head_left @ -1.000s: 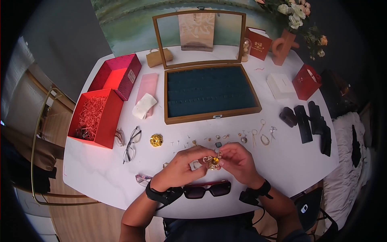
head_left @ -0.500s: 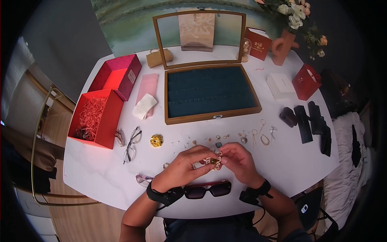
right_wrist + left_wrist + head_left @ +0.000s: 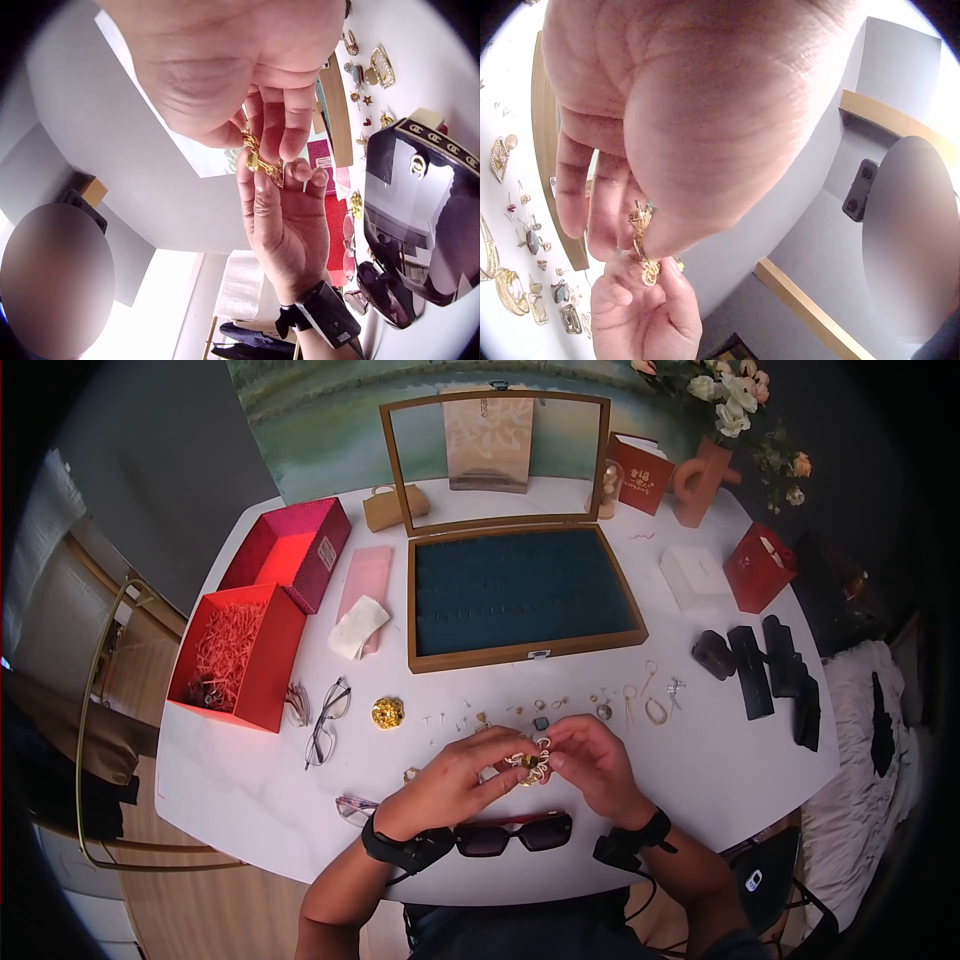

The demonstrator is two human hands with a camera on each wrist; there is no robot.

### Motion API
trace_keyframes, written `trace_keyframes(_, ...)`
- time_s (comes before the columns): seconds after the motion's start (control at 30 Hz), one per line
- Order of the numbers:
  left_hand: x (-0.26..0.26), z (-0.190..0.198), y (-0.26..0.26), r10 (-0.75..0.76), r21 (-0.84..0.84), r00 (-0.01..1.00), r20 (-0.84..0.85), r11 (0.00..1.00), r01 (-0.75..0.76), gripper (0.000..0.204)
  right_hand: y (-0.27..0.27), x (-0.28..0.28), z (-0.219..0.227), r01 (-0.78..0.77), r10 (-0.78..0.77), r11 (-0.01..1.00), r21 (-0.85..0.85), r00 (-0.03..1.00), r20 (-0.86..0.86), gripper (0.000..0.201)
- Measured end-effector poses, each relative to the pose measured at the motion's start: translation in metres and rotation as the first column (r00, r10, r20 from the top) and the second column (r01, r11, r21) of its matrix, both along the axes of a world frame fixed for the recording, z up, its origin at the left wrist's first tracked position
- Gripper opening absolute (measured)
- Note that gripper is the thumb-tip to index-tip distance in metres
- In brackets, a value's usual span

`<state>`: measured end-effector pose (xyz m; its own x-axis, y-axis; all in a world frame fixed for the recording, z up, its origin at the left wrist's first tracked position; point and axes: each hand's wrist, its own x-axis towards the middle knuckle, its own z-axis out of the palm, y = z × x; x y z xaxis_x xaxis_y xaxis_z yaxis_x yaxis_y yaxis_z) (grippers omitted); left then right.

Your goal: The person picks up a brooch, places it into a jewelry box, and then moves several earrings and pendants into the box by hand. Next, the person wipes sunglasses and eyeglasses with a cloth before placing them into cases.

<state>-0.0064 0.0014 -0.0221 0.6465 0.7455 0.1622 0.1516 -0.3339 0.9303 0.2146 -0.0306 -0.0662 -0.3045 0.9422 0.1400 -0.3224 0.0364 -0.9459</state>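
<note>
Between both hands, above the near part of the table, is an ornate gold jewelry piece [image 3: 530,762] with curling openwork and a yellow stone. My left hand [image 3: 455,775] pinches it between thumb and fingers from one side. From the other side my right hand [image 3: 597,768] holds its edge with thumb and fingertips. The right wrist view shows the yellow stone [image 3: 257,163] at the meeting fingertips. Dark sunglasses [image 3: 513,835] lie just below the hands. Beyond the fingers, small earrings and rings are laid out, among them a dark square-stoned piece [image 3: 541,724].
A wooden display case [image 3: 530,653] with a dark lining stands with its glass lid up. To the left are red boxes [image 3: 270,660], eyeglasses [image 3: 328,722] and a gold ornament [image 3: 388,712]. On the right lie black cases [image 3: 750,672], a white box [image 3: 695,575] and a red bag [image 3: 760,567].
The gold piece has been turned in the fingers: its yellow stone faced the head camera, and now its curled openwork shows more. Both hands stay in nearly the same place.
</note>
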Motion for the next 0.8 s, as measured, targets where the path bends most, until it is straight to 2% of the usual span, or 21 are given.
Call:
trace_keyframes(0.23, -0.0004, 0.0001, 0.0008, -0.011, 0.015, 1.0, 0.008, 1.0, 0.011, 0.024, -0.0001, 0.0, 0.0012, -0.004, 0.004, 1.0, 0.001, 1.0, 0.001, 0.024)
trace_keyframes(0.3, -0.0004, 0.0014, 0.0007, -0.02, -0.031, 1.0, 0.01, 0.999, 0.02, 0.024, -0.0026, -0.0011, -0.0019, 0.003, -0.003, 1.0, -0.009, 1.0, -0.009, 0.024)
trace_keyframes(0.4, -0.0019, -0.0002, 0.0011, -0.017, 0.04, 1.0, 0.001, 0.999, 0.016, 0.025, 0.002, -0.0003, 0.0007, -0.004, 0.004, 1.0, -0.005, 1.0, -0.024, 0.023)
trace_keyframes(0.53, -0.0014, -0.0045, 0.0028, -0.032, 0.011, 0.999, 0.024, 0.999, 0.032, 0.025, -0.0005, 0.0022, -0.0017, -0.023, 0.022, 0.999, -0.043, 1.0, -0.013, 0.021)
trace_keyframes(0.67, -0.001, -0.0024, 0.0032, -0.028, 0.05, 1.0, 0.01, 0.998, 0.028, 0.024, -0.0015, 0.0026, -0.0028, -0.026, 0.027, 0.999, -0.021, 1.0, 0.009, 0.021)
trace_keyframes(0.8, 0.0008, 0.0012, 0.0008, -0.012, 0.005, 1.0, 0.027, 1.0, 0.012, 0.023, 0.0001, 0.0019, 0.0005, -0.019, 0.019, 1.0, -0.002, 1.0, -0.02, 0.022)
